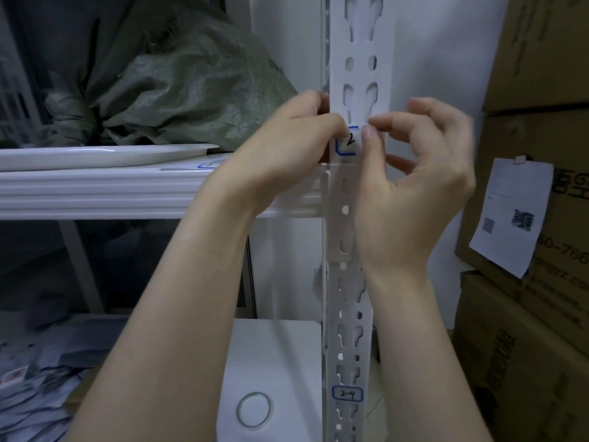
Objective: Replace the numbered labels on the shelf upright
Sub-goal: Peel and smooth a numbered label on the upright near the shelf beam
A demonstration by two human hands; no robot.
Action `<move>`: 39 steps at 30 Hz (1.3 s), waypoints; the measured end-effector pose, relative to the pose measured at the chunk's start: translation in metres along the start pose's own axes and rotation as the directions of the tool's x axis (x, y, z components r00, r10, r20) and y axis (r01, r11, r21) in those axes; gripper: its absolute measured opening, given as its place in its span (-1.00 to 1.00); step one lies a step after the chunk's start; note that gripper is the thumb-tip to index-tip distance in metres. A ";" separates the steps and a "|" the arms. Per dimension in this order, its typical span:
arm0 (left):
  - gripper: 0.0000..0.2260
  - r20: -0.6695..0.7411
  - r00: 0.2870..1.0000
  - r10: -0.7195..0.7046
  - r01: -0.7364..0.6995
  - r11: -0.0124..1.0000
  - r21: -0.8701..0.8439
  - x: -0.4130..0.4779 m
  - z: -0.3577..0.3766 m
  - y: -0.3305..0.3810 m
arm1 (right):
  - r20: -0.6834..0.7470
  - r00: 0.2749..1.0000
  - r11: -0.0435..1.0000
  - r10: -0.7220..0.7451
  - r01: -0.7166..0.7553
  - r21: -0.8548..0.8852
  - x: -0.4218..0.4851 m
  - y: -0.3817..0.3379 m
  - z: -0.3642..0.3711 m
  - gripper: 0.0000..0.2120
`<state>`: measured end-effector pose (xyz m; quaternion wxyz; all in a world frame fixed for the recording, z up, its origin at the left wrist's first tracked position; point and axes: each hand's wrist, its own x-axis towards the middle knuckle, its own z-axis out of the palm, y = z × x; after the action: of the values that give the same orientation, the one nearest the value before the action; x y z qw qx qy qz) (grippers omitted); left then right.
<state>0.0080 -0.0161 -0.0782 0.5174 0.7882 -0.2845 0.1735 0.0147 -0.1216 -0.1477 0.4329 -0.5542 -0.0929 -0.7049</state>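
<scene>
White label (349, 143) (a 2, seemingly) pinched by left hand (287, 145), right hand (424, 161).

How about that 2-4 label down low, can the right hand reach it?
Probably yes: the 2-4 label sits bare on the upright below, nothing covering it, though the right hand now pinches the upper label.

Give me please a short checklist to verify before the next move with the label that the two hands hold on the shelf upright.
1. Both hands on upper label: left hand thumb at its left edge, right hand pinching its right edge. Ok.
2. Number fully readable: only "2" shows, the rest is covered. Cannot tell.
3. Label straight on shelf upright: edges hidden. Cannot tell.
4. Lower label, "2-4", lies flat. Ok.
</scene>
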 end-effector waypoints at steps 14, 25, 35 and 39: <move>-0.92 0.005 0.999 0.034 -0.034 0.999 -0.011 0.003 0.001 -0.004 | 0.001 0.999 0.976 -0.032 0.031 -0.217 0.002 -0.014 0.002 -0.94; -0.86 0.004 0.999 0.045 -0.045 0.999 0.019 0.004 0.003 -0.005 | -0.010 0.997 0.955 -0.081 0.075 -0.288 0.001 -0.014 0.011 -0.94; -0.55 -0.020 1.000 0.002 -0.003 0.999 -0.039 -0.001 0.003 0.001 | 0.036 0.996 0.988 -0.087 0.090 -0.122 -0.003 -0.002 0.008 -0.90; -0.57 -0.018 1.000 0.010 -0.010 1.000 -0.011 0.001 0.002 -0.001 | -0.002 0.995 0.988 -0.098 0.097 -0.121 -0.002 -0.004 0.006 -0.91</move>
<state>0.0091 -0.0178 -0.0794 0.5233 0.7823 -0.2847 0.1819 0.0162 -0.1139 -0.1461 0.3637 -0.5715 -0.0754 -0.7317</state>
